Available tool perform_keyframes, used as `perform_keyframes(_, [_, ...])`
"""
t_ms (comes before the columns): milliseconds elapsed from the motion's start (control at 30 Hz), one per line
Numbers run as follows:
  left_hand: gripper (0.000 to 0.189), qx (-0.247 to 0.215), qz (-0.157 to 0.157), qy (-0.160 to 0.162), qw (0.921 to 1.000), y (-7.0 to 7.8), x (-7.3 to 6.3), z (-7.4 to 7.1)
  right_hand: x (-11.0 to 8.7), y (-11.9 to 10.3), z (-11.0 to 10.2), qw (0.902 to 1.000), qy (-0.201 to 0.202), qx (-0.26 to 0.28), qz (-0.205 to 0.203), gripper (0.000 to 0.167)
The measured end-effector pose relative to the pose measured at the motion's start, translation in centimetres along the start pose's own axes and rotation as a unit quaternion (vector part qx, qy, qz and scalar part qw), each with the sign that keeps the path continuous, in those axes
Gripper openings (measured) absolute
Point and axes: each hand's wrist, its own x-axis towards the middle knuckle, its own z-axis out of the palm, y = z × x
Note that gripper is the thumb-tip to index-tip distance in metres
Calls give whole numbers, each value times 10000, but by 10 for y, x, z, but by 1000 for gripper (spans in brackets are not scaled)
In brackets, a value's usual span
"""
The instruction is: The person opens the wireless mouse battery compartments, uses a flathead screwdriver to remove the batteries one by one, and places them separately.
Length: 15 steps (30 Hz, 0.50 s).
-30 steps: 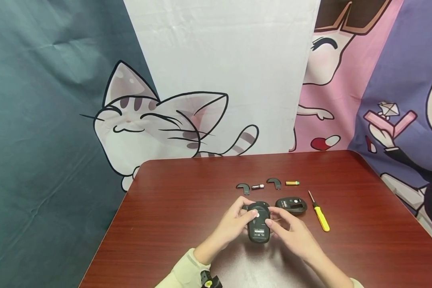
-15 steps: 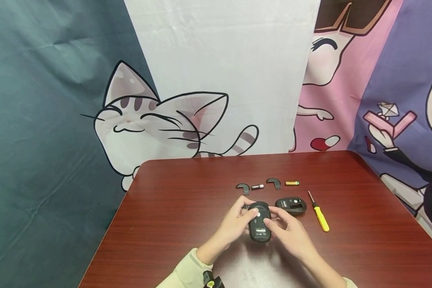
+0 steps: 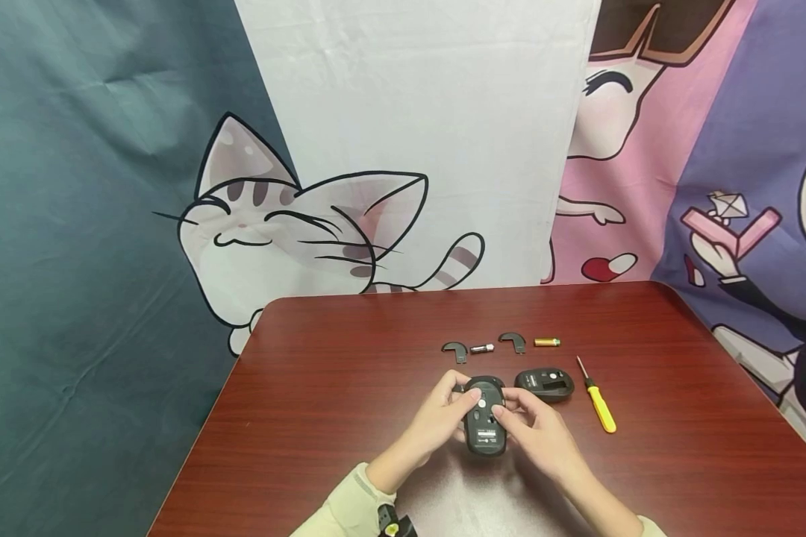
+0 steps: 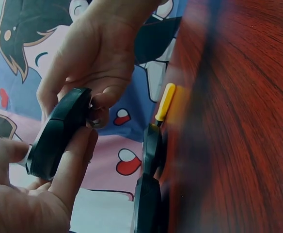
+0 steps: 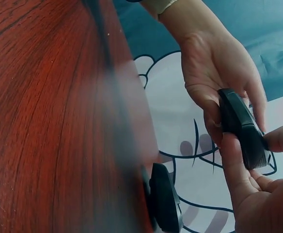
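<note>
A black computer mouse (image 3: pixel 486 436) is held above the table with its underside up, showing a label and a round pale spot. My left hand (image 3: pixel 436 414) grips its left side, thumb on the underside and fingers beneath. From the other side my right hand (image 3: pixel 544 436) holds it, thumb tip pressed on the middle of the underside. Both wrist views show the mouse (image 4: pixel 56 133) edge-on between the two hands. Behind my right hand a second mouse (image 3: pixel 544 384) lies upside down, a long slot visible in it. The left wrist view shows another black mouse (image 4: pixel 148 204) beside it.
Two black curved covers with tabs (image 3: pixel 455 350) (image 3: pixel 513 341) lie farther back, with a dark-and-silver battery (image 3: pixel 481 348) and a gold-and-green battery (image 3: pixel 547 342). A screwdriver with a yellow handle (image 3: pixel 601 409) lies to the right on the reddish-brown table (image 3: pixel 309 388).
My right thumb has slid slightly left, from the mouse's edge toward the middle of its underside. The held mouse has shifted slightly right; the things on the table lie as before.
</note>
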Motion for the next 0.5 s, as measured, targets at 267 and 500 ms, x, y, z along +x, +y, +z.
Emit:
perform_keyframes(267, [39,-337,-22,-394,9987,1,-3,-6,4,-3,-3,9989,-233,394,84,38])
perform_keyframes(500, [37,-444,-42,-393,9982,-2,-5,-12,12,-7,-6,9997,-233,76,-32,38])
